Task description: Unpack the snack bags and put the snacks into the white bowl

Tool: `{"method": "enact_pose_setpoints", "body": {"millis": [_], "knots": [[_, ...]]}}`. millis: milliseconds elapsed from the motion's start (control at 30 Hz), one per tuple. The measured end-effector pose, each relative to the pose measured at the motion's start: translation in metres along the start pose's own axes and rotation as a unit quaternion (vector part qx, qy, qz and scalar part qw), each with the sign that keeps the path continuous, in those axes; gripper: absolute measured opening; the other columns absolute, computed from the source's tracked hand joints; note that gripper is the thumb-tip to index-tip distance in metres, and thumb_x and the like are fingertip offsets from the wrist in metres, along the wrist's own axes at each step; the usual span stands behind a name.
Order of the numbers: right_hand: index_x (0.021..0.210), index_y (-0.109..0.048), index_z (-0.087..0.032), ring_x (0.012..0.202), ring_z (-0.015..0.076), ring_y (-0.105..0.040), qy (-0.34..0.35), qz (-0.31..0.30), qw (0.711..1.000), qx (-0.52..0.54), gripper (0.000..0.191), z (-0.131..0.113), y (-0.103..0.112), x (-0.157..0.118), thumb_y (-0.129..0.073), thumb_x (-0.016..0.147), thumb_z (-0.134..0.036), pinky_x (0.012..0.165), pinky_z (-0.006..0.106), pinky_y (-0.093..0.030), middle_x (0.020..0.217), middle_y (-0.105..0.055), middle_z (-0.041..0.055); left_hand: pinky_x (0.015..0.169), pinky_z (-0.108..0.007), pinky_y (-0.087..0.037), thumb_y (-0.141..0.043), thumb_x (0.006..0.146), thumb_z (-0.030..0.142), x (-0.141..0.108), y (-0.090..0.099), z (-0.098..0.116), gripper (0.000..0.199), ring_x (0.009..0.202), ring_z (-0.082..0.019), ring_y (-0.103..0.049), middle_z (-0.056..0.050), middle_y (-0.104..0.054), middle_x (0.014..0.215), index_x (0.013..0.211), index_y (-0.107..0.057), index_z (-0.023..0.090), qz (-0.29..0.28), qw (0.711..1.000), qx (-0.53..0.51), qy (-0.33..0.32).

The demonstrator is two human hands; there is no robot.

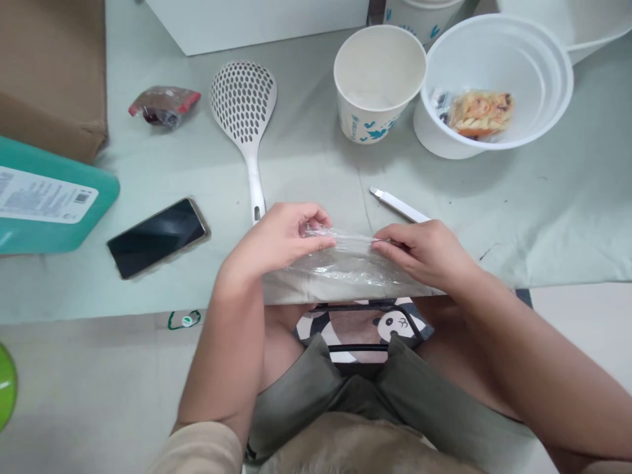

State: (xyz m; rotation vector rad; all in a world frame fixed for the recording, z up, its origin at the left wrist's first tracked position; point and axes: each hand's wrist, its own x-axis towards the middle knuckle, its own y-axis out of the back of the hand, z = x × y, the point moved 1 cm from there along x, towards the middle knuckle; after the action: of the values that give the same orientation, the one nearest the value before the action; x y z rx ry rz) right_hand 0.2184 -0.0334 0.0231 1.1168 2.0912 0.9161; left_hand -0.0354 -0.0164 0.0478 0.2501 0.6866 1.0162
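A clear plastic bag (345, 263) is stretched between my two hands at the table's front edge. My left hand (291, 234) pinches its left side, thumb and fingers closed on the film. On the other side my right hand (422, 250) grips the bag's upper edge between thumb and forefinger. Just beyond my right hand lies a white utility knife (397, 204), its rear end hidden by that hand. A white slotted skimmer (245, 105) lies face up, its handle end right by my left hand. I see nothing inside the bag.
A black phone (158, 237) and a small red-edged packet (164, 106) lie left, near a green jug (49, 197) and cardboard box (54, 72). At the back are a white box (261, 23), a paper cup (378, 82), and a white tub (538, 85) holding a wrapped snack (481, 113).
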Motion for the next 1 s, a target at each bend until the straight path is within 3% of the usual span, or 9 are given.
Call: {"method": "enact_pose_setpoints", "body": {"millis": [100,200,367,500,600,767,867,1000], "knots": [[0.084,-0.075,-0.023,0.055,0.0131,-0.057,-0.007,0.033,0.998,0.061,0.024,0.001,0.002,-0.001,-0.059,0.096,-0.036,0.059,0.027,-0.041,0.063,-0.068,-0.0005,0.059,-0.027,-0.038,-0.077,0.078,0.037,0.001,0.004,-0.004,0.020,0.062,-0.011,-0.050,0.004,-0.060,0.066,0.084,-0.071,0.019,0.021,1.000,0.000,0.005],[0.093,-0.072,-0.023,0.054,0.0128,-0.055,-0.038,0.071,0.984,0.158,0.019,0.004,0.003,-0.003,-0.065,0.092,-0.040,0.056,0.027,-0.043,0.063,-0.063,-0.0016,0.057,-0.026,-0.038,-0.075,0.079,0.037,0.002,0.008,-0.006,0.020,0.061,-0.011,-0.050,0.004,-0.060,0.067,0.085,-0.070,0.019,0.060,0.998,-0.029,0.003],[0.126,-0.055,-0.028,0.066,0.0174,-0.068,-0.052,0.124,0.905,0.403,0.051,0.021,-0.004,-0.003,-0.065,0.091,-0.064,0.063,0.032,-0.056,0.087,-0.070,0.0014,0.064,-0.026,-0.051,-0.079,0.075,0.036,0.000,0.010,-0.003,0.024,0.071,-0.014,-0.064,0.002,-0.064,0.074,0.081,-0.060,0.022,0.136,0.973,-0.184,-0.011],[0.131,-0.053,-0.032,0.075,0.0217,-0.074,-0.072,0.102,0.853,0.506,0.061,0.028,-0.008,-0.003,-0.064,0.087,-0.072,0.069,0.039,-0.060,0.095,-0.073,0.0023,0.052,-0.025,-0.050,-0.087,0.068,0.041,-0.002,0.012,0.000,0.039,0.069,-0.015,-0.069,0.002,-0.065,0.080,0.081,-0.055,0.024,0.152,0.936,-0.317,0.007],[0.123,-0.061,-0.029,0.086,0.0248,-0.077,-0.115,0.075,0.818,0.558,0.062,0.022,-0.006,-0.005,-0.075,0.078,-0.069,0.073,0.040,-0.062,0.098,-0.076,0.0045,0.045,-0.023,-0.039,-0.089,0.067,0.045,-0.003,0.015,-0.001,0.044,0.064,-0.015,-0.068,0.000,-0.070,0.080,0.082,-0.054,0.024,0.146,0.937,-0.315,0.028],[0.107,-0.071,-0.023,0.075,0.0224,-0.076,-0.182,0.000,0.757,0.628,0.056,0.009,0.002,-0.006,-0.085,0.069,-0.062,0.067,0.036,-0.061,0.090,-0.079,0.0057,0.047,-0.025,-0.037,-0.087,0.074,0.045,-0.006,0.016,-0.003,0.040,0.057,-0.014,-0.067,0.002,-0.071,0.074,0.083,-0.054,0.025,0.130,0.944,-0.302,0.029],[0.106,-0.072,-0.021,0.069,0.0182,-0.075,-0.213,-0.036,0.752,0.622,0.050,0.007,0.003,-0.006,-0.090,0.069,-0.050,0.062,0.030,-0.059,0.084,-0.079,0.0036,0.046,-0.026,-0.036,-0.087,0.073,0.043,-0.006,0.016,-0.004,0.038,0.052,-0.012,-0.063,0.003,-0.070,0.070,0.081,-0.054,0.026,0.141,0.945,-0.293,0.021],[0.106,-0.071,-0.018,0.062,0.0151,-0.073,-0.202,-0.061,0.774,0.597,0.048,0.006,0.003,-0.005,-0.092,0.069,-0.042,0.054,0.025,-0.056,0.078,-0.079,0.0027,0.042,-0.027,-0.026,-0.083,0.075,0.046,-0.006,0.018,-0.004,0.035,0.042,-0.008,-0.047,0.005,-0.066,0.067,0.083,-0.054,0.028,0.173,0.942,-0.288,0.008]]}}
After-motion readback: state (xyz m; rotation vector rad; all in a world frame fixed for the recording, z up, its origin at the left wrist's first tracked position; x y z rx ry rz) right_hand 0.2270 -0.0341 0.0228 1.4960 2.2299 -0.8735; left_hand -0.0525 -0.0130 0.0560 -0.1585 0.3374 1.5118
